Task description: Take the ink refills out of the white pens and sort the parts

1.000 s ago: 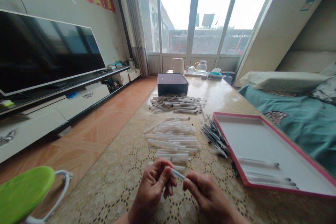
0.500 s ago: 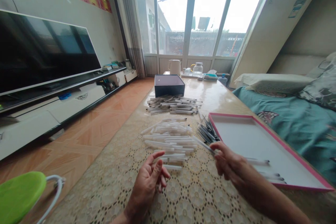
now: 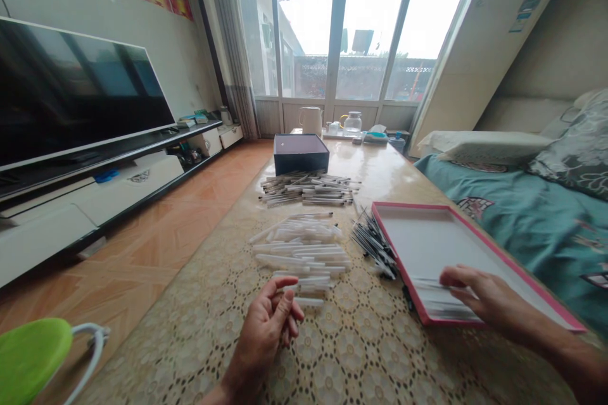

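Note:
My left hand (image 3: 272, 324) hovers over the near edge of a group of white translucent pen barrels (image 3: 301, 256), palm turned inward. Its fingers are loosely bent and apart, and I see nothing in them. Inside the shallow pink-rimmed box lid (image 3: 439, 209), my right hand (image 3: 475, 291) is low, fingers bent down on a white pen (image 3: 425, 281). Several similar pens lie beside it in the lid, partly hidden by the hand. Left of the lid is a heap of thin dark refills (image 3: 373, 240).
Behind the barrels lies a pile of dark-tipped pens (image 3: 308, 190) against a dark open box (image 3: 301, 155). A jug (image 3: 311, 120), a glass pot (image 3: 352, 123) and a tissue pack (image 3: 376, 134) stand at the table's far end. A green stool (image 3: 33, 361) is at left.
My right hand has carried a pen rightward from beside the refills into the lid. My left hand has stayed nearly still. The view has shifted slightly to the right.

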### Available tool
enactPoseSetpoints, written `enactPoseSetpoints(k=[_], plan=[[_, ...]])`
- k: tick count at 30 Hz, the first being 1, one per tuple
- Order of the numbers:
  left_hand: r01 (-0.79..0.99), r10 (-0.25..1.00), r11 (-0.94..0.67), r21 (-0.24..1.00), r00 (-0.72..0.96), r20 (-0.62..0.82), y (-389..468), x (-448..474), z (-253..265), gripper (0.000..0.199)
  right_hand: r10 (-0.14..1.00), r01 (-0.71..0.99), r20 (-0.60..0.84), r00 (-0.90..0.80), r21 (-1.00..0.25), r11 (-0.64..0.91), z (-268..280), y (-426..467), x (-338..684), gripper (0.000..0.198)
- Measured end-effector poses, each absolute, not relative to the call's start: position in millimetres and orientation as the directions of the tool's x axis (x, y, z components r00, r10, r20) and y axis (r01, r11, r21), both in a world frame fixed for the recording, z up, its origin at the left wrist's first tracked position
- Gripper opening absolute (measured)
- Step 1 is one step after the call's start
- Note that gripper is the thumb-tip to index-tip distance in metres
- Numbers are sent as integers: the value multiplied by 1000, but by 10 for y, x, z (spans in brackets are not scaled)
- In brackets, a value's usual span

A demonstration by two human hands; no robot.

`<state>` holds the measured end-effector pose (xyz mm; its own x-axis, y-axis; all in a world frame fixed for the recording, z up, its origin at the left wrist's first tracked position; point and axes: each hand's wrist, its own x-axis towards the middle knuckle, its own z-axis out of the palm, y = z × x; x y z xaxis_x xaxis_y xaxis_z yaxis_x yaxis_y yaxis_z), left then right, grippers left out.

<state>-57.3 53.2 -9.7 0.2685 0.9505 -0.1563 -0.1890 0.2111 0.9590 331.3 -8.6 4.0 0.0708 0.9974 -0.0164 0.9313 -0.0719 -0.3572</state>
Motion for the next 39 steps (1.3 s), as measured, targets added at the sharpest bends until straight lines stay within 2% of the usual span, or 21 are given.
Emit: enactPoseSetpoints(k=[4,10,12,13,16,19,21,23,26,28,32,34,37,39], plan=[[-195,950,221,956,264,-166,537,-571,-100,37,996,922,-17,93,-375,-93,10,-109,3306,17],[-201,954,198,959,265,-142,546,-573,-126,34,991,935,118,62,-355,-16,231,174,2804,19],[-196,956,192,962,259,-138,540,-570,-126,34,989,966,151,-1,-257,40,296,322,2483,20],[-195,957,189,962,256,-136,535,-570,-127,33,988,986,156,3,-168,24,309,395,2331,18],[-157,967,141,977,234,-102,514,-579,-128,28,981,997,187,45,-71,-32,276,582,1998,10],[70,985,-76,995,159,65,499,-618,-113,14,972,996,215,94,-9,-94,197,700,1874,5],[273,964,-253,928,153,218,500,-656,-92,8,969,993,222,112,18,-119,153,741,1860,4],[410,930,-365,836,205,305,509,-691,-75,16,966,990,226,125,30,-135,121,760,1865,4],[531,904,-424,734,289,314,523,-719,-73,28,962,988,234,141,25,-151,98,759,1879,4],[588,902,-429,686,319,291,526,-720,-84,32,958,988,245,149,5,-154,107,736,1877,6],[653,909,-413,635,334,248,518,-707,-89,23,955,992,271,121,-73,-105,195,596,1778,11],[670,908,-417,615,338,248,514,-702,-80,21,964,975,251,86,-222,-29,250,479,1665,13],[669,904,-426,610,335,265,513,-702,-73,20,973,837,225,50,-541,82,283,285,1463,15],[630,900,-436,642,322,295,520,-709,-86,19,972,767,229,44,-631,114,259,169,1354,15]])
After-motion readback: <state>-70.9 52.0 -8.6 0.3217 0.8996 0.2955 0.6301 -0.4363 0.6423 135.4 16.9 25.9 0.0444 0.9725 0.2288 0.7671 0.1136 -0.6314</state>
